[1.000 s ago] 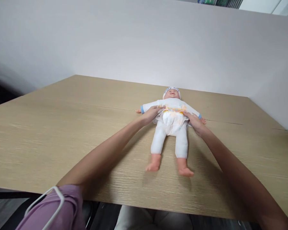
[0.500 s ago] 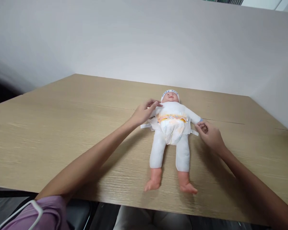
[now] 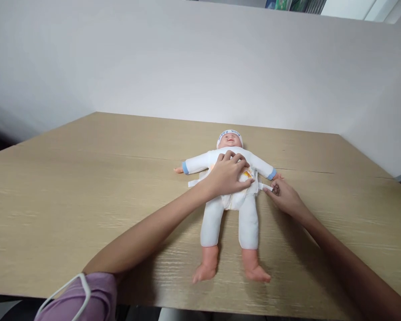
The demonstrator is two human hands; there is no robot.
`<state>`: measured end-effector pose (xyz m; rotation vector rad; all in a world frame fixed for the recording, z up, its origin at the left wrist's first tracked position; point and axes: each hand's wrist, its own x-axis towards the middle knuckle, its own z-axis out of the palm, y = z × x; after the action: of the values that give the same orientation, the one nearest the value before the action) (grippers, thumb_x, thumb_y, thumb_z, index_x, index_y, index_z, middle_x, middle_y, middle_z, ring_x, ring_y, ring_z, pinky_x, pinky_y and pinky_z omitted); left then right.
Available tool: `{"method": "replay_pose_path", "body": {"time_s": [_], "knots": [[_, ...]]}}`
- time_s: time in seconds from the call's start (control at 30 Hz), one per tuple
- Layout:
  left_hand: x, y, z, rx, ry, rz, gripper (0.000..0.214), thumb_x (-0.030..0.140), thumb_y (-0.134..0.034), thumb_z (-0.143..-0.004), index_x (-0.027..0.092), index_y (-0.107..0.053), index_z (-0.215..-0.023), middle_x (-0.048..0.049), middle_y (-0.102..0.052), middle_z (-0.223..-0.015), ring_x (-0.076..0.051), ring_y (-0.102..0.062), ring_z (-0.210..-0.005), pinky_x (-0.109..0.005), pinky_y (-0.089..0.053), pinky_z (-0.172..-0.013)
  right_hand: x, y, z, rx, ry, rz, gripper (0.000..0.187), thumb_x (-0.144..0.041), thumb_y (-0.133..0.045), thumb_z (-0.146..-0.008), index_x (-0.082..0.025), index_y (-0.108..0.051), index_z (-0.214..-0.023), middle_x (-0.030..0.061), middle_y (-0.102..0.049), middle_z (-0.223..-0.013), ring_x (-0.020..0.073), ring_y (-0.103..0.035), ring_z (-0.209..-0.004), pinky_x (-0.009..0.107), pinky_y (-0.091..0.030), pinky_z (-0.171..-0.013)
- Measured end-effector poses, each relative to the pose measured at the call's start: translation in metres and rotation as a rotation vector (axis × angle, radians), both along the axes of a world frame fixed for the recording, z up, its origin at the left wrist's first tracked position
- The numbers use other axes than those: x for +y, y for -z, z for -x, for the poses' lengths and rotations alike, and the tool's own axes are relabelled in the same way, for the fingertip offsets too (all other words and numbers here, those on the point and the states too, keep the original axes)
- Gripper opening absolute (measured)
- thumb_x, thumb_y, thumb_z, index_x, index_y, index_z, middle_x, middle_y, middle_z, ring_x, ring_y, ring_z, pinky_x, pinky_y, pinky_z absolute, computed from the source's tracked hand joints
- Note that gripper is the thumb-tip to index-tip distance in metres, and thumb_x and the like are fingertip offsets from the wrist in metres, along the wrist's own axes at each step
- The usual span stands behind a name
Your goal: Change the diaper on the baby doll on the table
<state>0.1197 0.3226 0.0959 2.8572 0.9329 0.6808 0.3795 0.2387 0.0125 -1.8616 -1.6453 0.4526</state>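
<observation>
A baby doll (image 3: 249,223) in white clothes with blue cuffs and a white printed headband lies face up, its feet toward me. Around its hips is a white diaper (image 3: 233,201) with an orange print at the waist; a tab sticks out at each side. My left hand (image 3: 230,173) lies with fingers spread on the diaper's front and the doll's belly, covering much of the print. At the diaper's right side, my right hand (image 3: 282,191) pinches the end of the diaper tab (image 3: 265,186), close to the doll's hand.
The wood-grain table (image 3: 87,191) spreads out on both sides of the doll, with a thin seam running across it. A pale partition wall (image 3: 173,62) rises behind the table's far edge. My lap shows below the near edge.
My left hand has moved right, from the doll's arm onto the diaper front. My right hand has taken hold of the right tab. The doll's arm on the left is now uncovered.
</observation>
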Motion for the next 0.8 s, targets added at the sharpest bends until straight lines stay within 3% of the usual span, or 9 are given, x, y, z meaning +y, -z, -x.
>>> {"method": "replay_pose_path", "body": {"time_s": [0.2, 0.33, 0.47, 0.6, 0.7, 0.8], "knots": [[0.0, 0.009, 0.001, -0.043, -0.009, 0.022, 0.048, 0.058, -0.07, -0.093, 0.022, -0.074, -0.124, -0.0102, -0.07, -0.133, -0.039, -0.053, -0.125, -0.056, -0.042, -0.106, 0.026, -0.04, 0.005, 0.251, -0.148, 0.124, 0.047, -0.069, -0.052, -0.083, -0.028, -0.044, -0.063, -0.0032, -0.045, -0.06, 0.0174, -0.043, -0.059, 0.032, -0.036, -0.06], [0.001, 0.011, 0.0, -0.073, -0.006, 0.057, 0.044, 0.056, -0.071, -0.093, 0.023, -0.072, -0.123, -0.0086, -0.07, -0.132, -0.038, -0.052, -0.126, -0.056, -0.042, -0.107, 0.051, -0.064, 0.036, 0.287, -0.203, 0.101, 0.04, -0.06, -0.051, -0.086, -0.027, -0.043, -0.065, -0.0036, -0.047, -0.061, 0.0166, -0.045, -0.06, 0.031, -0.039, -0.061], [0.004, 0.009, 0.002, -0.087, -0.015, 0.149, 0.042, 0.048, -0.076, -0.087, 0.023, -0.067, -0.12, -0.0101, -0.07, -0.132, -0.04, -0.052, -0.126, -0.058, -0.041, -0.108, 0.059, -0.071, 0.077, 0.187, -0.225, 0.044, 0.03, -0.047, -0.056, -0.09, -0.025, -0.053, -0.07, -0.003, -0.056, -0.064, 0.0172, -0.049, -0.065, 0.031, -0.035, -0.062], [0.01, 0.003, 0.012, -0.134, 0.054, 0.324, 0.063, 0.041, -0.083, -0.079, 0.021, -0.057, -0.132, -0.0132, -0.067, -0.141, -0.042, -0.049, -0.134, -0.062, -0.039, -0.112, 0.046, -0.07, 0.092, 0.075, -0.215, -0.065, 0.022, -0.039, -0.059, -0.091, -0.026, -0.052, -0.076, -0.003, -0.058, -0.068, 0.019, -0.052, -0.068, 0.033, -0.037, -0.067], [0.014, 0.001, 0.026, -0.254, 0.204, 0.462, 0.076, 0.043, -0.086, -0.081, 0.024, -0.049, -0.144, -0.0143, -0.062, -0.15, -0.039, -0.052, -0.139, -0.06, -0.04, -0.117, 0.029, -0.067, 0.089, -0.002, -0.261, -0.296, 0.017, -0.038, -0.058, -0.096, -0.026, -0.056, -0.085, 0.0037, -0.069, -0.09, 0.0246, -0.064, -0.092, 0.039, -0.049, -0.087], [0.014, 0.005, 0.046, -0.415, 0.311, 0.57, 0.063, 0.045, -0.08, -0.091, 0.024, -0.054, -0.144, -0.0137, -0.062, -0.151, -0.031, -0.059, -0.14, -0.05, -0.047, -0.118, 0.012, -0.061, 0.083, -0.04, -0.351, -0.476, 0.009, -0.034, -0.059, -0.101, -0.025, -0.061, -0.103, 0.0112, -0.072, -0.127, 0.0294, -0.064, -0.126, 0.048, -0.047, -0.111]]}}
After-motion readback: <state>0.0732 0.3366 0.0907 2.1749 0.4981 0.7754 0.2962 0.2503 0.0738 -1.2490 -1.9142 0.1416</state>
